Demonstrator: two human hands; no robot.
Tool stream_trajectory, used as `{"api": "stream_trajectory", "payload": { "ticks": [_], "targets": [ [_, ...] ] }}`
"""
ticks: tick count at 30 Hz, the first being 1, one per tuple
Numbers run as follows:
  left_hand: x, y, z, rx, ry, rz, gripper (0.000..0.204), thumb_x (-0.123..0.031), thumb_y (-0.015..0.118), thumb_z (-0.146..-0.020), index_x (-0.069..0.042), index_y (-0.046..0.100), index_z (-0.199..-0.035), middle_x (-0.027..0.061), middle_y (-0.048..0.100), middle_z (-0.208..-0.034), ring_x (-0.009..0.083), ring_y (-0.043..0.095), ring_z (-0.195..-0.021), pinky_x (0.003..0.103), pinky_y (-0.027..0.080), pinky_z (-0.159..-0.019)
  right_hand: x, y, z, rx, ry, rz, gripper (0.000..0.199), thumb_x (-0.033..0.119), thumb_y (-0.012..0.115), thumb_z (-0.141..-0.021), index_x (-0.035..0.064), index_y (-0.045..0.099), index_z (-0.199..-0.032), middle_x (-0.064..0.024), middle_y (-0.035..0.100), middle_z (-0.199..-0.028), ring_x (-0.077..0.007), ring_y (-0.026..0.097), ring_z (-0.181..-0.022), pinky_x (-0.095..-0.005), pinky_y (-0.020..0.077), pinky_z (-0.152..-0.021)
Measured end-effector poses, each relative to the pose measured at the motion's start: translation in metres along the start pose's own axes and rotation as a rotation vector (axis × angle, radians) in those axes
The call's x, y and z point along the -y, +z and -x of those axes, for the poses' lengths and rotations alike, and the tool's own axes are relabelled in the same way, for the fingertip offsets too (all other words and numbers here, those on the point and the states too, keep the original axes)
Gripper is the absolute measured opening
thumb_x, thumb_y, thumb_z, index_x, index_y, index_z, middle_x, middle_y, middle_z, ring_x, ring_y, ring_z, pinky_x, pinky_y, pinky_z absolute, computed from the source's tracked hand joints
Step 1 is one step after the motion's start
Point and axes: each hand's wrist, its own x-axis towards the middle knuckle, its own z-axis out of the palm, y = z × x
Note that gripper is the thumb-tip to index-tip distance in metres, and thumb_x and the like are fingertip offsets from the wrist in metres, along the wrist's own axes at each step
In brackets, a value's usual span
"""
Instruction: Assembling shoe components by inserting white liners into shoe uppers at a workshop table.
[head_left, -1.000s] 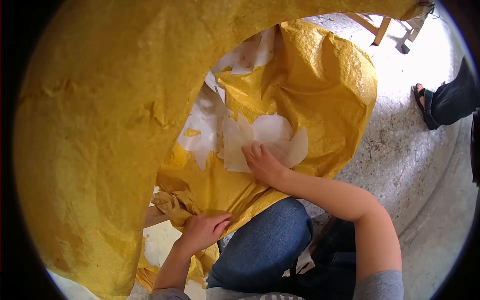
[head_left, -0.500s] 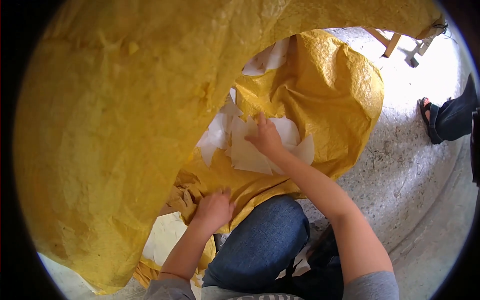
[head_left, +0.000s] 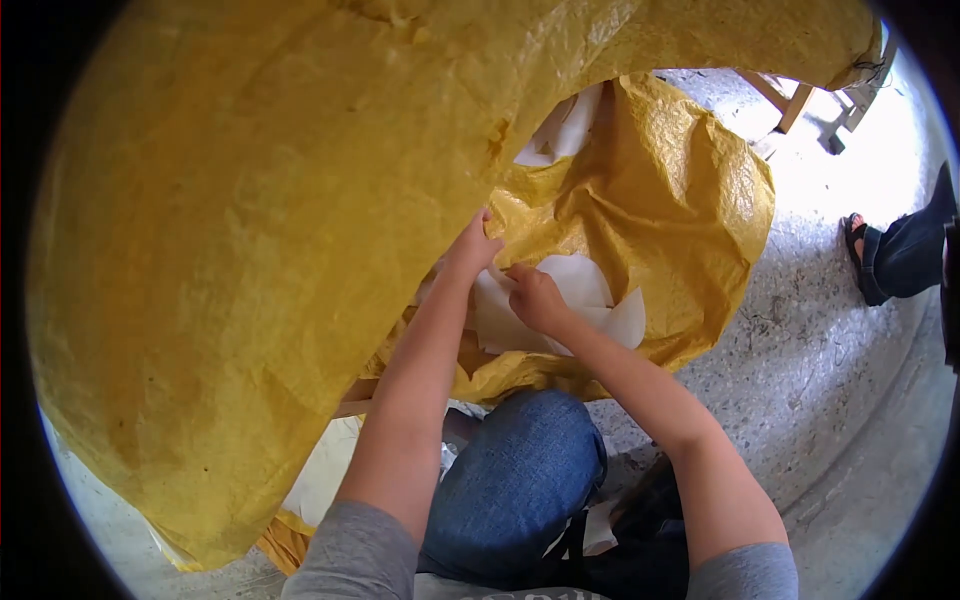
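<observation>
A big yellow woven-plastic sack is filling the left side and arching across the top, its surface creasing and bulging close to the camera. Below its lower edge, a bunched piece of darker yellow material is lying low, with a pale flat sheet showing just beside it and a short stretch of wooden bar peeking out above. The left hand is resting at the sack's edge, its thumb standing apart from the fingers; the fingertips are partly slipping out of sight against the yellow, so I cannot tell whether they are pinching it. A knee in blue jeans is jutting up between the two forearms. Just beside the left hand, the right hand is lying over the thin white petal-shaped cutouts, index finger pointing left and the others curling under (whether they are pinching a cutout, I cannot tell). These cutouts are overlapping on a spread of crinkled yellow woven plastic, while more white pieces are showing farther up, partly tucking behind the sack. Farther right, wooden legs are standing on the speckled floor, and another person's sandaled foot is resting there below a dark trouser leg.
</observation>
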Motion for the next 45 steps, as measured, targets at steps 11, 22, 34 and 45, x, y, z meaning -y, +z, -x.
{"api": "stream_trajectory", "payload": {
  "ticks": [11, 22, 34, 45],
  "targets": [
    [0.000, 0.017, -0.019, 0.225, -0.066, 0.708, 0.050, 0.005, 0.061, -0.065, -0.003, 0.047, -0.113, 0.0131, 0.059, -0.084, 0.0164, 0.055, -0.068, 0.023, 0.046, -0.060, 0.006, -0.011, -0.013, -0.101, 0.316, 0.005, 0.019, 0.007, 0.056, -0.071, 0.0033, 0.055, -0.090, -0.0161, 0.060, -0.080, -0.0353, 0.056, -0.070, -0.0406, 0.0452, -0.063],
    [0.016, 0.006, -0.061, 0.418, 0.013, 0.484, 0.052, 0.002, 0.063, -0.065, -0.004, 0.053, -0.115, 0.0070, 0.062, -0.090, 0.0174, 0.057, -0.071, 0.027, 0.048, -0.066, 0.007, 0.009, -0.015, -0.207, -0.189, 0.427, 0.012, 0.013, 0.053, -0.077, 0.0049, 0.055, -0.086, -0.0118, 0.056, -0.079, -0.0320, 0.055, -0.071, -0.0409, 0.0449, -0.065],
    [0.006, 0.011, -0.052, 0.188, 0.045, 0.186, 0.043, -0.030, 0.056, -0.082, -0.012, 0.053, -0.121, 0.0083, 0.060, -0.105, 0.0215, 0.057, -0.091, 0.032, 0.044, -0.080, -0.004, -0.088, 0.039, 0.092, 0.140, -0.343, 0.013, 0.002, 0.061, -0.078, 0.0026, 0.056, -0.090, -0.0039, 0.059, -0.080, -0.0128, 0.054, -0.071, -0.0244, 0.0449, -0.066],
    [-0.022, 0.039, 0.017, -0.389, 0.420, -0.483, 0.027, -0.023, 0.058, -0.078, -0.012, 0.057, -0.103, 0.0100, 0.057, -0.084, 0.0275, 0.054, -0.071, 0.038, 0.044, -0.068, -0.069, -0.185, 0.035, 0.140, 0.232, -0.029, 0.023, 0.000, 0.059, -0.076, 0.0044, 0.055, -0.098, -0.0039, 0.057, -0.083, -0.0134, 0.052, -0.070, -0.0260, 0.0444, -0.064]
  ]
}}
